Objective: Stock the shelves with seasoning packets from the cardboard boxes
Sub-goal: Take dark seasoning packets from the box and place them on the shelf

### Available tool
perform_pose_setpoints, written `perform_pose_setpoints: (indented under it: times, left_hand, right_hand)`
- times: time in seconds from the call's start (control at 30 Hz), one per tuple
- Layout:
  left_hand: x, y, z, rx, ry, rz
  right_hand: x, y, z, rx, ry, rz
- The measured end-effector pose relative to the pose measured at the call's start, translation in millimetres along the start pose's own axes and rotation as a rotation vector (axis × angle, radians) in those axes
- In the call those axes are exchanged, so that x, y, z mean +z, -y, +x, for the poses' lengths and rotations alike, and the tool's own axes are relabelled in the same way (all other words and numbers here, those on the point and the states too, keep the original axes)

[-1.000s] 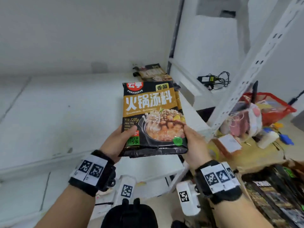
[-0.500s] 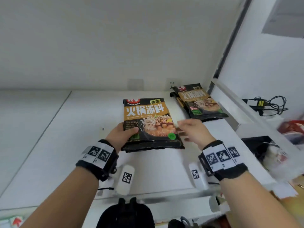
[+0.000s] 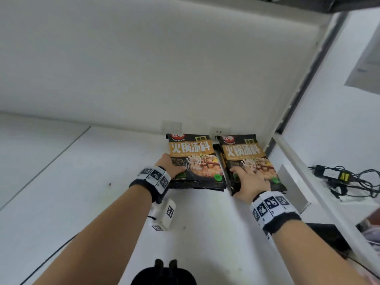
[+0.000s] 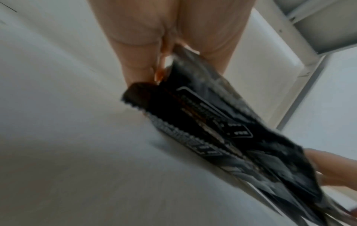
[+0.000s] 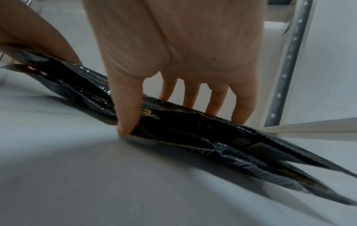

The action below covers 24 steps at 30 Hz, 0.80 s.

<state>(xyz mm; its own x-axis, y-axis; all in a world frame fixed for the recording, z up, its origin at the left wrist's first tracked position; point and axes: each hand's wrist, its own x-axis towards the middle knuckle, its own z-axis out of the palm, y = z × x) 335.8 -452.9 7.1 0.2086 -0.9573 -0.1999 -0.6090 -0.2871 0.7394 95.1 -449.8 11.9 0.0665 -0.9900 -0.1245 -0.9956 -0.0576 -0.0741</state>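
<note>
Two stacks of black and orange seasoning packets lie side by side at the back right of the white shelf (image 3: 82,192). My left hand (image 3: 174,167) grips the left stack (image 3: 195,159) at its near left corner, thumb on top; the left wrist view shows that stack (image 4: 222,130) tilted slightly off the shelf under my left hand (image 4: 164,64). My right hand (image 3: 248,177) lies on the right stack (image 3: 246,151). In the right wrist view its straight fingers (image 5: 239,110) rest on top of the packets (image 5: 193,131) and the thumb touches their near edge.
Behind the packets is a white wall with two sockets (image 3: 171,126). A perforated shelf upright (image 5: 286,68) stands just right of the right stack. A tangle of black cables with a power adapter (image 3: 343,177) lies on a ledge further right.
The left stack has moved back on the shelf, up beside the right stack. My right hand has let go of it and now lies on the right stack.
</note>
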Motion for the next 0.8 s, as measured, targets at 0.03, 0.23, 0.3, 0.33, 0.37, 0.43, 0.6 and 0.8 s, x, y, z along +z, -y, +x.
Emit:
perform_pose_setpoints:
  times: [0.03,0.23,0.3,0.33,0.37,0.43,0.6,0.8]
  left_hand:
    - [3,-7,5,0.021,0.013,0.04]
    - [25,-32,20,0.015,0.003,0.044]
    - [27,-33,21,-0.044,-0.044,0.082]
    - [27,-33,21,-0.059,-0.056,0.122]
    - [27,-33,21,-0.059,-0.058,0.155]
    - [29,-35,21,-0.053,-0.058,0.18]
    - [36,-40,23,-0.061,-0.102,0.0]
    - [23,-37,6,0.024,-0.134,-0.021]
  right_hand:
    - [1,-1,3,-0.006,-0.012,0.015]
    - [-2,-12,22,-0.007,-0.032,0.047]
    - [-4,-16,29,-0.001,-0.046,0.05]
    - [-4,-18,33,0.006,-0.045,0.052]
    - [-5,-19,36,0.015,-0.038,0.052]
    - [-6,-19,42,0.025,-0.019,0.043]
    - [-9,-16,46,-0.02,-0.015,0.041]
    - [-19,-28,16,-0.061,-0.054,0.432]
